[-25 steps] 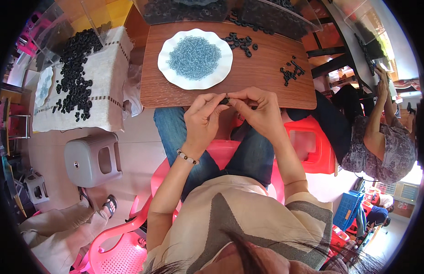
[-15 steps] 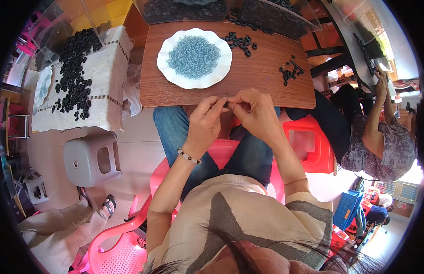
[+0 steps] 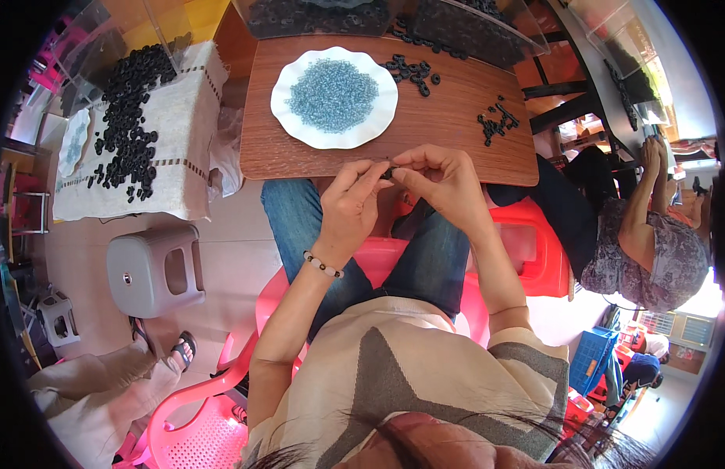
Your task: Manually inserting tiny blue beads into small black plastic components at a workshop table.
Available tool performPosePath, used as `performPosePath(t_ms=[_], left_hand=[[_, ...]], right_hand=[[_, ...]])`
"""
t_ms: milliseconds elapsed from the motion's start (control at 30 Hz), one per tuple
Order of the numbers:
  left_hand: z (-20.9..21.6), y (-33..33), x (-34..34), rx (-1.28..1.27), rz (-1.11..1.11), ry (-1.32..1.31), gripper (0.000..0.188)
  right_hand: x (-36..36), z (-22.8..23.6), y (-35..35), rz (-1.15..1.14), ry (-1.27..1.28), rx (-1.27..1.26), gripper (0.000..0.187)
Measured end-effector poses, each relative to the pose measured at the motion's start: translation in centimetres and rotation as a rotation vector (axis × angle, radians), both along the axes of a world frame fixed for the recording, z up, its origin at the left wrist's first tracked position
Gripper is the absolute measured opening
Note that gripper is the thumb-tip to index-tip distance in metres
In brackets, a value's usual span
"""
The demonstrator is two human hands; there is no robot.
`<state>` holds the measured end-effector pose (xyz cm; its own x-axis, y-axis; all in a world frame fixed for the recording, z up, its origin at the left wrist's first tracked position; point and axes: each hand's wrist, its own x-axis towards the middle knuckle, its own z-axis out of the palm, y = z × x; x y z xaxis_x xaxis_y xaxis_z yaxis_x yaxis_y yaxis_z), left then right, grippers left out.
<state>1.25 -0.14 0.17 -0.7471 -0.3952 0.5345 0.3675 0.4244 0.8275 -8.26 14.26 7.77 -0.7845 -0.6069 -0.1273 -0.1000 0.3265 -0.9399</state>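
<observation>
Just off the near edge of the brown wooden table (image 3: 456,148), both hands meet at the fingertips. A small black ring-like piece (image 3: 388,173) sits between them. My left hand (image 3: 351,202) pinches it from the left, thumb and forefinger closed. From the other side my right hand (image 3: 444,187) grips it between thumb and fingers. Exact details of the piece are too small to make out. Beyond the hands stands a white scalloped plate (image 3: 281,117), heaped with pale blue translucent beads (image 3: 331,94).
Black rings (image 3: 413,72) lie behind the plate, and thin black pieces (image 3: 498,121) to the right. Clear bins (image 3: 472,35) of black parts line the back. At left, a cloth-covered table (image 3: 179,141) bears many black rings. A grey stool (image 3: 148,273) stands below; another person (image 3: 644,242) sits at right.
My right hand has lifted slightly and turned at the fingertips, so more of the black piece shows. The left hand has barely moved.
</observation>
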Motion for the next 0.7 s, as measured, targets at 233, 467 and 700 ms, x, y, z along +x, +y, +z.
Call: performPosePath(t_ms=[233, 467, 700], left_hand=[[-0.3, -0.3, -0.1, 0.004, -0.041, 0.015, 0.036], [-0.9, -0.1, 0.1, -0.063, -0.034, -0.029, 0.036], [-2.0, 0.3, 0.3, -0.255, 0.010, -0.041, 0.045]], right_hand=[[0.3, -0.5, 0.2, 0.009, 0.055, -0.039, 0.014], [1.1, -0.3, 0.0, -0.005, 0.282, 0.131, 0.013], [1.7, -0.3, -0.6, -0.013, 0.459, 0.212, 0.010]])
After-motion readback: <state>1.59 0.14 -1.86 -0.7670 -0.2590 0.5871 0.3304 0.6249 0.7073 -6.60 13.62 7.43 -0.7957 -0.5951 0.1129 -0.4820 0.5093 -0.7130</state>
